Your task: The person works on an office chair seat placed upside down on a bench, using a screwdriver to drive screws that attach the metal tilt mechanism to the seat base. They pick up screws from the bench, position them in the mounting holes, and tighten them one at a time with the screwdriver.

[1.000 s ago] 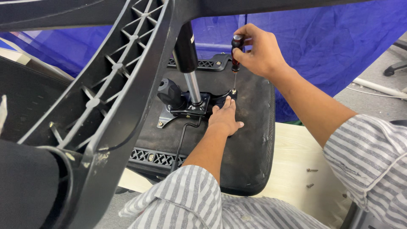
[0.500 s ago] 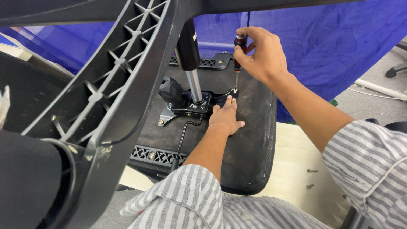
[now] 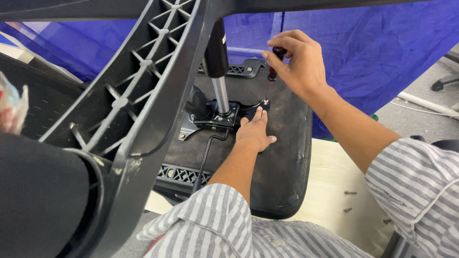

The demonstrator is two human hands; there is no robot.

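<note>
An office chair lies upside down, its black seat underside point(image 3: 282, 157) facing up. A black metal mechanism plate point(image 3: 215, 117) with a chrome gas cylinder point(image 3: 221, 93) is bolted to it. My left hand point(image 3: 256, 131) rests flat on the seat, fingertips touching the plate's right end beside a screw point(image 3: 266, 102). My right hand point(image 3: 296, 59) grips the dark handle of a screwdriver point(image 3: 275, 62), held upright with its tip down on that screw. A ribbed black leg of the chair base point(image 3: 138, 102) crosses the near left.
Loose screws point(image 3: 350, 193) lie on the pale wooden surface point(image 3: 334, 191) at the right. A blue tarp point(image 3: 373, 52) hangs behind. A black lever rod point(image 3: 208, 153) runs down from the plate. Another chair's caster point(image 3: 437, 86) stands at the far right.
My right hand has turned a little on the screwdriver handle while the tip stays on the screw. The left hand keeps its place beside the plate.
</note>
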